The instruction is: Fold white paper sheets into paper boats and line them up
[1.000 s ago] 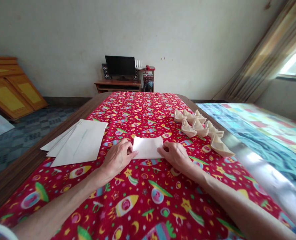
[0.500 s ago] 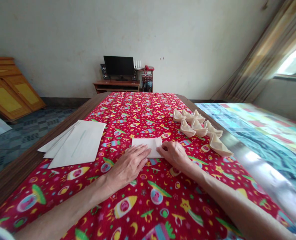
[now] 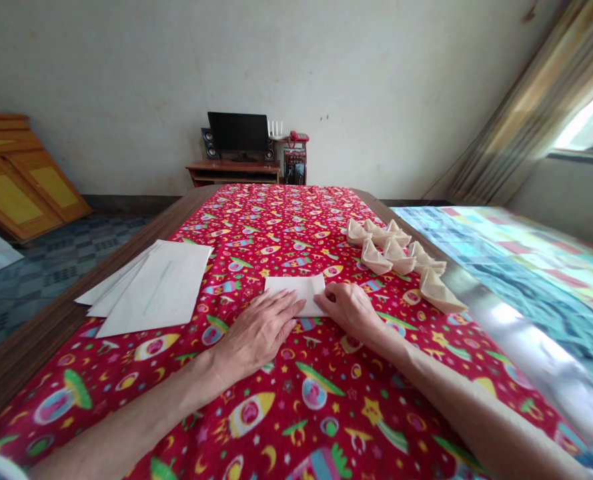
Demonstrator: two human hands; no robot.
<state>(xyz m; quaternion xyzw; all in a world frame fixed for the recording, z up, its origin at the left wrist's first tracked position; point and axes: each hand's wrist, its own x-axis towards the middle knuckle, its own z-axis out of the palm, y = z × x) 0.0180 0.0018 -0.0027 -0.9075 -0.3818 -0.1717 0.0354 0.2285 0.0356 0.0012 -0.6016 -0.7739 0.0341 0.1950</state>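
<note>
A small folded white paper (image 3: 296,287) lies flat on the red patterned cloth (image 3: 276,233). My left hand (image 3: 263,327) rests on its lower left part, palm down with the fingers stretched out. At the paper's right edge my right hand (image 3: 351,308) has its fingers curled, thumb and forefinger pinching that edge. Several folded cream paper boats (image 3: 395,255) stand in a group on the right side of the cloth. To the left lie fanned larger white sheets (image 3: 159,287), the top one with a faint green mark.
The cloth covers a brown wooden table (image 3: 6,360). Past its far end stand a desk (image 3: 236,171) with a black monitor (image 3: 239,132), speakers and a red telephone (image 3: 296,138). A bed with a patterned cover (image 3: 521,267) is at the right, a wooden cabinet (image 3: 26,180) at the left.
My left hand has shifted very slightly over the paper. The right hand, the sheets and the folded boats look the same.
</note>
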